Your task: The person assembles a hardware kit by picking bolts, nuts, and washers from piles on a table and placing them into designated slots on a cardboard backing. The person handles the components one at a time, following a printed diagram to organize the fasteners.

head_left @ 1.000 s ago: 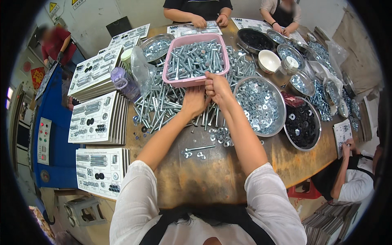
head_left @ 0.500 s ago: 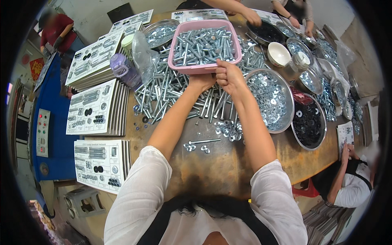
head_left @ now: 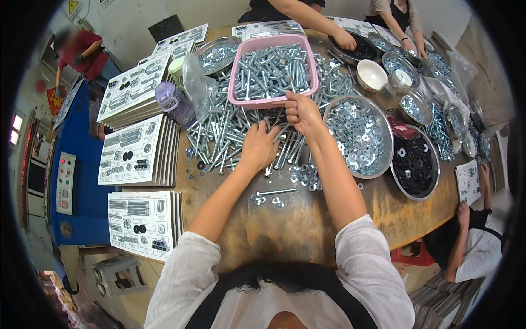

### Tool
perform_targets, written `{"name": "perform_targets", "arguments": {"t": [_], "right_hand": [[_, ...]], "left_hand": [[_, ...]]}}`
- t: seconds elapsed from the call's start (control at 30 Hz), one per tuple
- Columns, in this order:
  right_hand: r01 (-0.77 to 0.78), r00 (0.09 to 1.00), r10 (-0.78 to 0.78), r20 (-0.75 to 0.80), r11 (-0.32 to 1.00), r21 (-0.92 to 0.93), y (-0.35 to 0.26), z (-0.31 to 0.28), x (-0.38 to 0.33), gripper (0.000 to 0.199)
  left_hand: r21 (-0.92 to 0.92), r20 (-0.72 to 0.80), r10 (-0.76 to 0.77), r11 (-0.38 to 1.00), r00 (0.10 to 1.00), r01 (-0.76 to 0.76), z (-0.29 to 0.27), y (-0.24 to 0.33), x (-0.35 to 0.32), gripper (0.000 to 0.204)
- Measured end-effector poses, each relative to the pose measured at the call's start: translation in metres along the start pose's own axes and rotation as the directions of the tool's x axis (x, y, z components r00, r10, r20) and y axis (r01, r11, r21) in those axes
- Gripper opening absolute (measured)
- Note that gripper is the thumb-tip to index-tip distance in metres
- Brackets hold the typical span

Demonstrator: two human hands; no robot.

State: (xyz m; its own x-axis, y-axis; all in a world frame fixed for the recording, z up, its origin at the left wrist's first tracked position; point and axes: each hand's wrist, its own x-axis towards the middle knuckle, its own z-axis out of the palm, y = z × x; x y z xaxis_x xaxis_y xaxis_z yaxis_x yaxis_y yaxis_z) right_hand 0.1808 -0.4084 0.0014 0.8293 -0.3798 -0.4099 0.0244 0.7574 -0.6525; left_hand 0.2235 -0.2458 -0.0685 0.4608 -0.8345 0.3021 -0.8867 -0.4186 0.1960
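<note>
A pink plastic tub full of bolts stands on a heap of loose long bolts. My right hand is closed on its near rim, right of the middle. Below the tub, my left hand lies over the heap, fingers apart and touching the bolts; its fingertips are partly hidden among them. Nearer to me, a single bolt lies on the table with a few washers beside it. A small cluster of washers sits near my right forearm.
At right stand a metal bowl of silver washers, a bowl of black washers and a white bowl. Printed card stacks and a purple bottle line the left. A co-worker's hand reaches into a far bowl.
My left hand has let go of the tub's underside and come down nearer onto the bolts. The tub sits slightly lower, its near rim still in my right hand.
</note>
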Motion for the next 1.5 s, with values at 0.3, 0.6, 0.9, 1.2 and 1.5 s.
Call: {"name": "perform_targets", "arguments": {"t": [0.3,0.6,0.9,1.2,1.5], "right_hand": [[0.009,1.0,-0.009,0.002,1.0,-0.012,0.011,-0.014,-0.004,0.015],[0.112,0.993,-0.115,-0.009,0.98,-0.165,0.037,-0.039,0.005,0.029],[-0.175,0.946,0.133,0.296,0.977,0.12,0.067,-0.088,-0.108,0.04],[-0.267,0.951,0.057,0.303,0.644,0.717,0.106,-0.128,-0.243,0.045],[-0.309,0.948,0.015,0.318,0.292,0.905,0.074,-0.189,-0.313,0.031]], "left_hand": [[0.018,0.153,0.024,0.999,0.988,-0.028,-0.025,-0.007,-0.053,0.055],[-0.159,-0.021,0.019,0.987,1.0,-0.022,-0.027,-0.002,-0.093,0.048],[-0.395,-0.157,-0.25,0.903,0.955,0.172,-0.053,0.012,-0.14,0.01],[0.007,-0.011,0.005,1.0,1.0,-0.005,-0.019,0.045,-0.138,0.019],[-0.51,0.108,-0.043,0.855,0.993,0.093,-0.031,0.142,-0.128,0.022]]}}
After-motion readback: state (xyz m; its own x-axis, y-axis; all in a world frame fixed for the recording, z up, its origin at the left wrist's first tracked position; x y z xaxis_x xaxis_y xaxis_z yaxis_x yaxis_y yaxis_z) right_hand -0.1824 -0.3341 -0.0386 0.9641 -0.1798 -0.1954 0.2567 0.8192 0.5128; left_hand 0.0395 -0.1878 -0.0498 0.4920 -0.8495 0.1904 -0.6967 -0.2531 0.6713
